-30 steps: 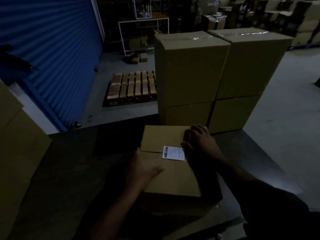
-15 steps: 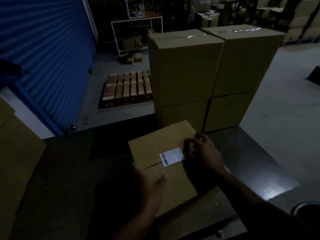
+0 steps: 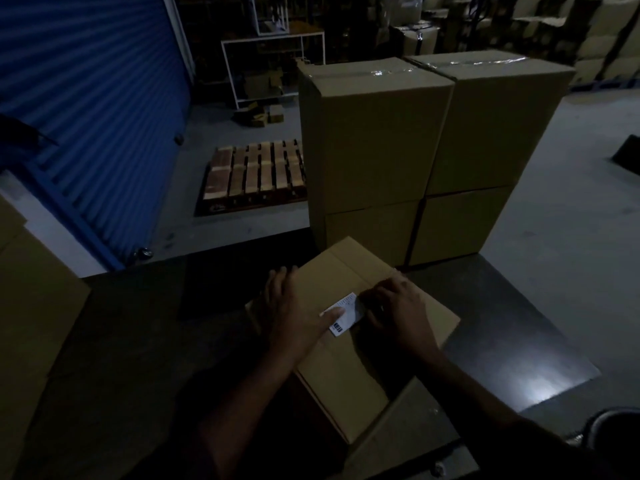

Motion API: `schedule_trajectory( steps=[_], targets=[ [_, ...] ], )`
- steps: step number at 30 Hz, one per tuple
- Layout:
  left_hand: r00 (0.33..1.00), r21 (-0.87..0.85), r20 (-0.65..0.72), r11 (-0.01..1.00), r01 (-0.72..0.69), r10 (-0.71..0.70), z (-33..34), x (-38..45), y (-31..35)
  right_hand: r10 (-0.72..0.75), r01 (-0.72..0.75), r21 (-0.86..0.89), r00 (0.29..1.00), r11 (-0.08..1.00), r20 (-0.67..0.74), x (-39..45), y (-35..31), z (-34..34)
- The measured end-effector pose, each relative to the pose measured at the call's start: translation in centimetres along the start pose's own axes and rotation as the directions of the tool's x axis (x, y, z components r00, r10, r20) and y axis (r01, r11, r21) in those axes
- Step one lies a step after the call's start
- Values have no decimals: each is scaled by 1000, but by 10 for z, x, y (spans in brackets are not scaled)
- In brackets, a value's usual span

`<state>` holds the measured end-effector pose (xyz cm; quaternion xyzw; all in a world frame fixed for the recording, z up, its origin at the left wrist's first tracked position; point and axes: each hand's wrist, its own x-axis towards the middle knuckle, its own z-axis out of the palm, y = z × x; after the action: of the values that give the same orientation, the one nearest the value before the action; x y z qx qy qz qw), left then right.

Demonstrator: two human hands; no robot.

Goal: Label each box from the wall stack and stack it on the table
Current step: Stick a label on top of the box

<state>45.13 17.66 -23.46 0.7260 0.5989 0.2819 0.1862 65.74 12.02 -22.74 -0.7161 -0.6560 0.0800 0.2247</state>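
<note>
Two hands are pressing flat on one cardboard box [image 3: 346,368], neither closed around anything. Left hand [image 3: 294,310] is lying palm-down on the box's top, its grip spread wide, with the thumb resting on the near end of a white label [image 3: 346,315]. Right hand [image 3: 398,313] is lying just beside it, fingers [image 3: 375,294] curled down against the label's far edge, so its grip is loose rather than clenched. That label, showing a barcode at its near end, is sitting across the box's centre seam. Turned at an angle, the box is resting on the dark tabletop [image 3: 502,341]. Beyond it, touching its far corner, four larger boxes [image 3: 415,140] are standing two by two on the tabletop. Farther off, a wooden pallet [image 3: 256,174] is lying on the floor beside a blue roller door [image 3: 90,98].
</note>
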Motion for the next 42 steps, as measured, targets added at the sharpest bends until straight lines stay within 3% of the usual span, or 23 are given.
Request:
schedule_trajectory(
  steps=[2, 4, 10, 12, 16, 19, 23, 33, 38, 42],
  targets=[
    [994, 147, 72, 985, -87, 77, 9, 6, -2, 37, -37, 13, 999, 999, 2, -8, -5, 9],
    [989, 215, 26, 966, -145, 143, 18, 7, -9, 63, -63, 10, 998, 998, 13, -9, -5, 12],
    [982, 192, -53, 967, -167, 180, 21, 4, -13, 67, -85, 158, 991, 984, 113, 0, 0, 7],
    [982, 187, -50, 968, -168, 180, 20, 5, -13, 70, -83, 181, 994, 980, 78, 1, 0, 7],
    [984, 193, -41, 968, -161, 172, 23, 5, -15, 59, -65, 120, 997, 991, 49, 1, -3, 7],
    [982, 197, -51, 966, -167, 181, 25, 6, -17, 52, -64, 172, 996, 983, 76, 2, -1, 6],
    [982, 204, -49, 964, -171, 185, 27, 7, -20, 68, -68, 146, 998, 987, 6, 0, -2, 10],
    [975, 191, -78, 963, -190, 207, 26, 7, -20, 58, -60, 108, 998, 992, 26, 3, -2, 9],
    [978, 199, -61, 963, -184, 199, 26, 8, -20, 36, -52, 108, 989, 993, 141, 10, 1, 6],
    [977, 179, -73, 966, -185, 201, 26, 7, -20, 81, -94, 137, 992, 986, 96, 11, 2, 10]
  ],
)
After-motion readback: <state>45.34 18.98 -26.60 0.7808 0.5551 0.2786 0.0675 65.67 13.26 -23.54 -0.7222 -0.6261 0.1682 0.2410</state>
